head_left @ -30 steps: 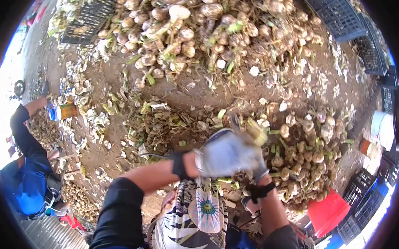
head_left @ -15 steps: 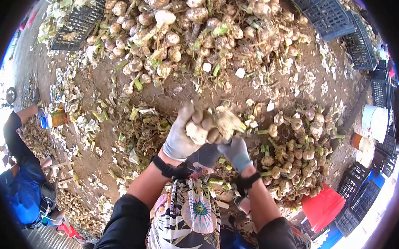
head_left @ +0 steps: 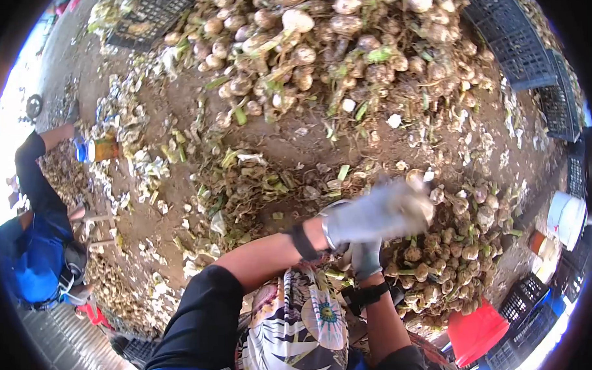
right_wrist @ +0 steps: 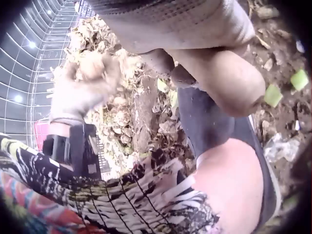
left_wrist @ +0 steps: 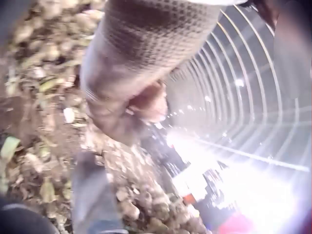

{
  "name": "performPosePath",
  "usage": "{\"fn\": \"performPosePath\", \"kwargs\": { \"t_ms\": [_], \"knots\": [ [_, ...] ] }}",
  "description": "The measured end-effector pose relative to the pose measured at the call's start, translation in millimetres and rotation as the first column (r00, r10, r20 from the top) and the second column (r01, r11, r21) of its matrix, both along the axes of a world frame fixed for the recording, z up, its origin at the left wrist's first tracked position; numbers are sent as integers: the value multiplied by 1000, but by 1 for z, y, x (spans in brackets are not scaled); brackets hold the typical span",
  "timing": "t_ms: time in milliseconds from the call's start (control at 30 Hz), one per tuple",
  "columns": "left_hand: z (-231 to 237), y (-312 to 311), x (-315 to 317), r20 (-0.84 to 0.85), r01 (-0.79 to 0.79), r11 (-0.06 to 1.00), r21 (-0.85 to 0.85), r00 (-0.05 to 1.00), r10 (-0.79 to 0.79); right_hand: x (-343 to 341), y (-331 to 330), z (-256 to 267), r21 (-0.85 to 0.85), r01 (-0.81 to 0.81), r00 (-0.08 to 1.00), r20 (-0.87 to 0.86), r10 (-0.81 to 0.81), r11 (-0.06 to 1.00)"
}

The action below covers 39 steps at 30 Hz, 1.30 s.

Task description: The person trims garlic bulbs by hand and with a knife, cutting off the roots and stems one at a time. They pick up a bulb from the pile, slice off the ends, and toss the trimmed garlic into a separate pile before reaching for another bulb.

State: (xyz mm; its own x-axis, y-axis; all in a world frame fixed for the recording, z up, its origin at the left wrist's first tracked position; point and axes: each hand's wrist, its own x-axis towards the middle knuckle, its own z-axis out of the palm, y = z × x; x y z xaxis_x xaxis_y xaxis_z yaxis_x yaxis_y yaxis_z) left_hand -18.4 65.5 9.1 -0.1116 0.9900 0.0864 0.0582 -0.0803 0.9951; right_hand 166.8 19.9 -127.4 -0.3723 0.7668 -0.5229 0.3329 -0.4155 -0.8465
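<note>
In a pale glove, my left hand [head_left: 378, 211] reaches across to the right, blurred by motion, over the near garlic pile [head_left: 452, 258]. It grips a garlic bulb [left_wrist: 152, 101], which shows between its curled fingers in the left wrist view. The right wrist view has the same bulb [right_wrist: 91, 67] at that hand's fingertips. Below and behind the left hand is my gloved right hand [head_left: 366, 257], partly covered in the head view. From its own wrist camera the right hand's fingers [right_wrist: 224, 78] look bent; I cannot tell whether they hold anything.
A large heap of garlic [head_left: 343, 46] lies ahead, with a mound of cut stalks and leaves [head_left: 257, 186] nearer. Dark plastic crates [head_left: 509, 34], a white bucket [head_left: 566, 218] and a red container [head_left: 477, 332] stand to the right. Another person in blue [head_left: 41, 259] sits at left.
My left hand has swung right with garlic, from in front of me to over the near pile. The right hand stays near my lap, a little lower. The head view has shifted slightly.
</note>
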Motion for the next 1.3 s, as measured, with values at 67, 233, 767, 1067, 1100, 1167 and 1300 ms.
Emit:
{"fn": "performPosePath", "kwargs": {
  "t_ms": [67, 233, 767, 1067, 1100, 1167, 1300],
  "knots": [
    [42, 1, -9, 121, 82, 938, -337, 992, -43, -1, 0, 5, 450, -83, 989, -75, 130, 889],
    [-44, -61, -149, -596, -937, 166, -307, 325, 734, -19, 55, 73, -360, 29, 982, 185, 41, 932],
    [-51, -89, -49, -499, -505, 863, -20, 753, 429, -83, 96, 105, -300, -85, 996, -61, 70, 950],
    [-41, -83, -22, -280, -444, 761, -472, 895, 348, -106, 82, 124, -298, -205, 978, -95, 185, 932],
    [-40, -82, -24, -248, -404, 747, -527, 915, 320, -98, 71, 101, -158, -233, 966, -148, 210, 960],
    [-31, -83, -30, -204, -375, 744, -554, 927, 315, -98, 67, 106, -249, -177, 982, -112, 153, 952],
    [-36, -89, -30, -200, -360, 736, -574, 933, 301, -88, 67, 106, -249, -168, 980, -150, 133, 954]
  ]
}}
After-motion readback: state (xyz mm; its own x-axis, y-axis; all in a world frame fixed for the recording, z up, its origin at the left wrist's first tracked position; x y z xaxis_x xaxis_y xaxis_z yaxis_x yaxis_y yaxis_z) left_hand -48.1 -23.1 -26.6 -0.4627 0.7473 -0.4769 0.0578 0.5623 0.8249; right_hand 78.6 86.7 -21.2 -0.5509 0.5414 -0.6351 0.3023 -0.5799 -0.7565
